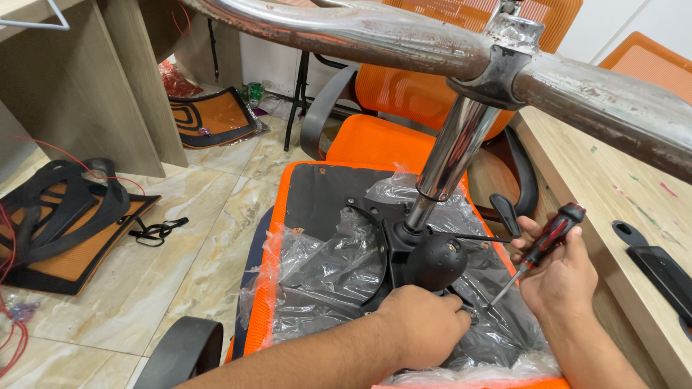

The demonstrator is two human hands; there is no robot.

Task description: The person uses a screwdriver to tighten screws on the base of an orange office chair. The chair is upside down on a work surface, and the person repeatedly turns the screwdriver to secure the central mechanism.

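At the far left of the tiled floor (pixel 209 238) we see a spare black-and-orange seat pad (pixel 68 230) lying flat, with another pad (pixel 213 119) further back by the wooden desk leg, both set well away from the work. In the middle, an orange office chair seat (pixel 303 194) lies upside down, so its black underside mechanism (pixel 382 252) faces us; crumpled clear plastic wrap (pixel 324 274) covers much of it. A chrome gas column (pixel 454 151) rises from the mechanism to the rusty, worn chrome base arms (pixel 360 29) overhead. Our left hand (pixel 422 324) rests on the mechanism plate just below a round black knob (pixel 436 261), fingers curled down against the plate, seemingly bracing it. Our right hand (pixel 559 277) is clenched around a red-and-black screwdriver (pixel 544 241), its tip angled down to the plate beside the left fingers. At the right, a wooden desk (pixel 620 194) edge carries a black bracket (pixel 659 263).
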